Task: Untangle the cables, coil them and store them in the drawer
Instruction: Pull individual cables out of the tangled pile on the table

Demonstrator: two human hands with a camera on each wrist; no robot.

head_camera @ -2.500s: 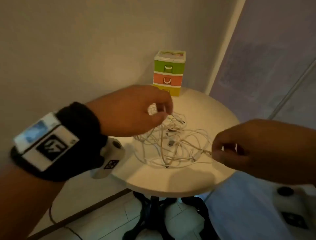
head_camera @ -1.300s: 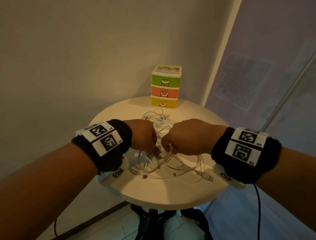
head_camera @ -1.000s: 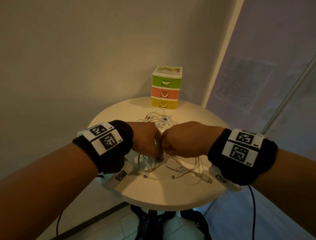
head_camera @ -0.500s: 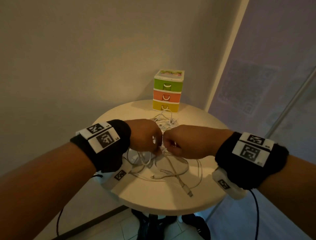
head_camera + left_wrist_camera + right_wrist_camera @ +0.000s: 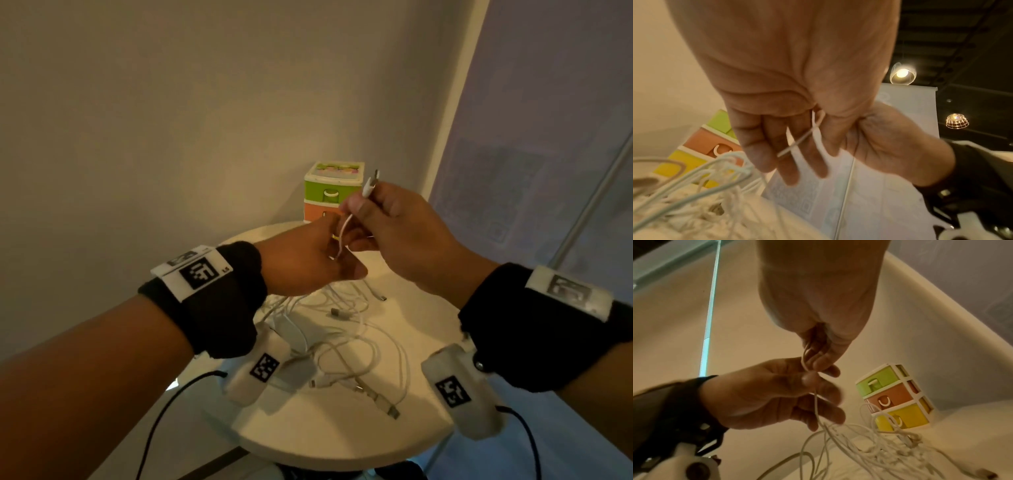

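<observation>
A tangle of white cables (image 5: 342,329) lies on the round table (image 5: 308,445). My right hand (image 5: 363,202) is raised above it and pinches one white cable (image 5: 344,228) just below its connector, which points up. Just below, my left hand (image 5: 337,253) holds the same cable, its fingers curled round the strand (image 5: 816,129). In the right wrist view the cable (image 5: 816,402) runs down from both hands into the tangle (image 5: 879,451). The small drawer unit (image 5: 329,192), with green, orange and yellow drawers, stands at the table's far edge, all drawers closed (image 5: 894,397).
Loose connectors (image 5: 387,407) lie near the table's front edge. A wall stands close behind the table, and a pale blind or screen (image 5: 548,137) hangs to the right. Black leads trail from both wrist cameras.
Both hands have risen from low over the tangle. My right hand has drawn one cable end up, and the connector now stands clear above its fingers.
</observation>
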